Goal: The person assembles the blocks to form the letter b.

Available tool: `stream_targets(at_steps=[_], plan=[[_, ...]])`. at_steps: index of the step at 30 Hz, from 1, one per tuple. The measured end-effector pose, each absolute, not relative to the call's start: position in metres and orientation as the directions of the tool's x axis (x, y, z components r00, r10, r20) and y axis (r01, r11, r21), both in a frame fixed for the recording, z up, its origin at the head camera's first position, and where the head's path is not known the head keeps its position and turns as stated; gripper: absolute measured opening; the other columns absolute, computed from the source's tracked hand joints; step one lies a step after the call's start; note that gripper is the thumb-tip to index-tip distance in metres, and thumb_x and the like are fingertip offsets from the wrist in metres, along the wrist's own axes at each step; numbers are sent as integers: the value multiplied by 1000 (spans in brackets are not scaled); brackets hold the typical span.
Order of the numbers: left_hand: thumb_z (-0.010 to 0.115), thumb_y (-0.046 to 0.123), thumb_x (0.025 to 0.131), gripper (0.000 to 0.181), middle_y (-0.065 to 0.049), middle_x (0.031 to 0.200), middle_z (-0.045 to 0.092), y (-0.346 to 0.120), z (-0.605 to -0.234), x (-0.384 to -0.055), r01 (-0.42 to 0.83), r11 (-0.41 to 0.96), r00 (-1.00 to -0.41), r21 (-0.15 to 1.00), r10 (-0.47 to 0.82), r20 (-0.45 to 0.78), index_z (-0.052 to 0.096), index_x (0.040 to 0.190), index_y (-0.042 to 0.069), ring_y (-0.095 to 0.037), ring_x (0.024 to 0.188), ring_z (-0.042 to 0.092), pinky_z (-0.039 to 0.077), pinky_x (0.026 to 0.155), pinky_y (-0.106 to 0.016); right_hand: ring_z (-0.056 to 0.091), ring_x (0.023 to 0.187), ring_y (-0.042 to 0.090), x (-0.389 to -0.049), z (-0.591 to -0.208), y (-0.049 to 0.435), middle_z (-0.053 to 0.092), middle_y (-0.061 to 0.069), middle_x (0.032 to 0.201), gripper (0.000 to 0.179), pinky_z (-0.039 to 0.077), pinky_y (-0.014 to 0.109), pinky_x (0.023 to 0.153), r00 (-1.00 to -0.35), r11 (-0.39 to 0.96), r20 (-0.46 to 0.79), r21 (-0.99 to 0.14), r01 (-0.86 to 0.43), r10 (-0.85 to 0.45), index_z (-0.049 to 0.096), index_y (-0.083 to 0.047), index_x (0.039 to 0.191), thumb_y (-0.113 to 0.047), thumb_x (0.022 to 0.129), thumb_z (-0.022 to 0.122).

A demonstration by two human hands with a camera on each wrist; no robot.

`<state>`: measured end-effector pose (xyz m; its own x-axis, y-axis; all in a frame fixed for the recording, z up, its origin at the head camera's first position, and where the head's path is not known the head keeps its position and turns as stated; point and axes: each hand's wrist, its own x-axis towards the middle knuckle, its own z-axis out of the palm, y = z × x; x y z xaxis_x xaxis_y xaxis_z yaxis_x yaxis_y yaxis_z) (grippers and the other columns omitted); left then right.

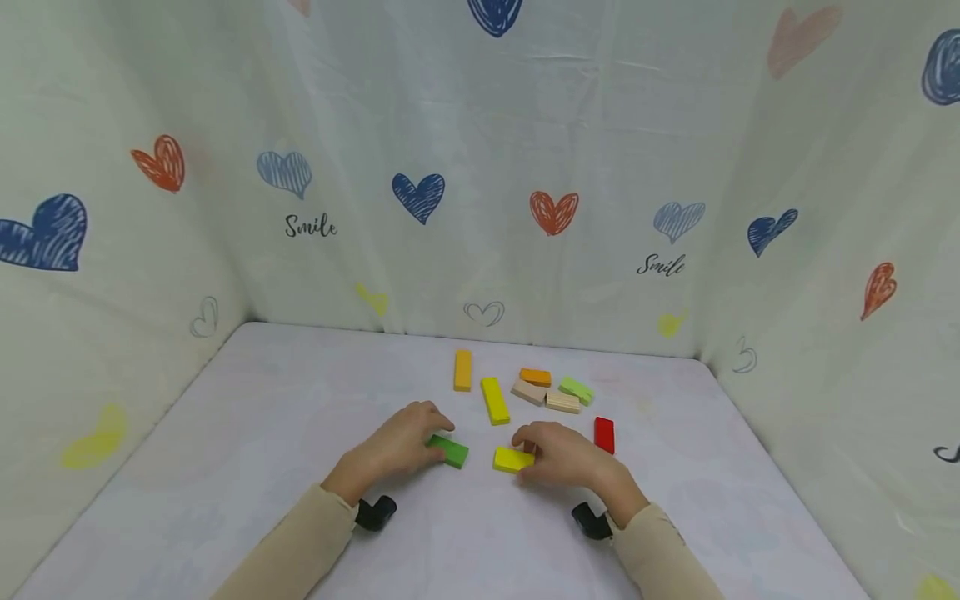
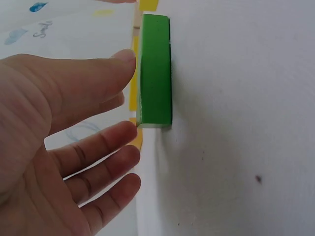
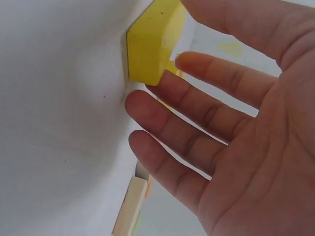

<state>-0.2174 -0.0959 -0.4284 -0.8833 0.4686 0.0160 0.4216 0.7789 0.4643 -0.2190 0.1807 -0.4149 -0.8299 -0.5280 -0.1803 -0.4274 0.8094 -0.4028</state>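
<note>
A green block (image 1: 452, 452) lies flat on the table beside my left hand (image 1: 405, 439). In the left wrist view, the thumb reaches the long side of that green block (image 2: 156, 71), and the other fingers are spread and loosely extended below it. My right hand (image 1: 562, 454) hovers over the right end of a yellow block (image 1: 512, 460). Seen from the right wrist, the thumb is beside the yellow block (image 3: 150, 46) and a fingertip is by its end; whether they touch cannot be told. The right fingers are spread and relaxed.
Behind the hands lie another yellow block (image 1: 495, 401), an amber block (image 1: 462, 370), an orange block (image 1: 536, 377), a light green block (image 1: 576, 390) and two wooden blocks, one plain (image 1: 562, 402). A red block (image 1: 604, 435) lies beyond the right hand. A heart-printed curtain (image 1: 487, 267) surrounds the table.
</note>
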Motion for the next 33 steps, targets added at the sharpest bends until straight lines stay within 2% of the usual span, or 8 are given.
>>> stream_targets(at_steps=[4, 9, 18, 25, 29, 33], plan=[[77, 18, 81, 33, 2, 100, 58, -99, -428, -218, 383, 788, -902, 482, 431, 11, 70, 113, 12, -15, 93, 53, 48, 86, -35, 53, 84, 8, -219, -413, 184, 61, -11, 99, 40, 50, 28, 78, -807, 789, -191, -422, -446, -559, 66, -22, 119, -25, 81, 76], [77, 17, 80, 27, 4, 92, 57, -100, -429, -217, 397, 786, -898, 474, 440, 23, 72, 106, 13, -12, 85, 53, 48, 78, -33, 52, 83, 7, -220, -412, 186, 61, -12, 101, 39, 50, 24, 76, -772, 757, -177, -420, -501, -610, 67, -21, 123, -16, 84, 72], [78, 15, 80, 26, 3, 92, 59, -98, -434, -218, 429, 777, -891, 461, 449, 73, 74, 105, 13, -11, 83, 52, 48, 76, -32, 51, 82, 6, -218, -414, 179, 59, -15, 93, 41, 49, 22, 75, -761, 748, -189, -434, -502, -620, 67, -20, 123, -25, 83, 76], [79, 21, 79, 34, 2, 93, 59, -94, -433, -217, 364, 812, -922, 456, 385, 49, 71, 110, 11, -14, 88, 55, 49, 78, -33, 51, 82, 8, -215, -413, 174, 59, -13, 91, 48, 48, 24, 76, -765, 761, -217, -440, -477, -606, 63, -21, 128, -28, 82, 76], [80, 28, 77, 34, 3, 86, 57, -93, -431, -215, 302, 833, -944, 463, 330, 22, 70, 105, 11, -13, 80, 53, 48, 70, -31, 52, 84, 8, -215, -413, 176, 60, -13, 93, 51, 49, 26, 79, -764, 764, -243, -461, -452, -598, 60, -22, 131, -26, 82, 75], [81, 29, 77, 31, 3, 79, 54, -91, -430, -214, 258, 847, -957, 464, 292, -1, 69, 100, 12, -12, 72, 49, 44, 64, -29, 52, 81, 9, -213, -413, 176, 59, -12, 89, 46, 49, 24, 74, -756, 751, -242, -482, -451, -609, 62, -21, 128, -23, 83, 75]])
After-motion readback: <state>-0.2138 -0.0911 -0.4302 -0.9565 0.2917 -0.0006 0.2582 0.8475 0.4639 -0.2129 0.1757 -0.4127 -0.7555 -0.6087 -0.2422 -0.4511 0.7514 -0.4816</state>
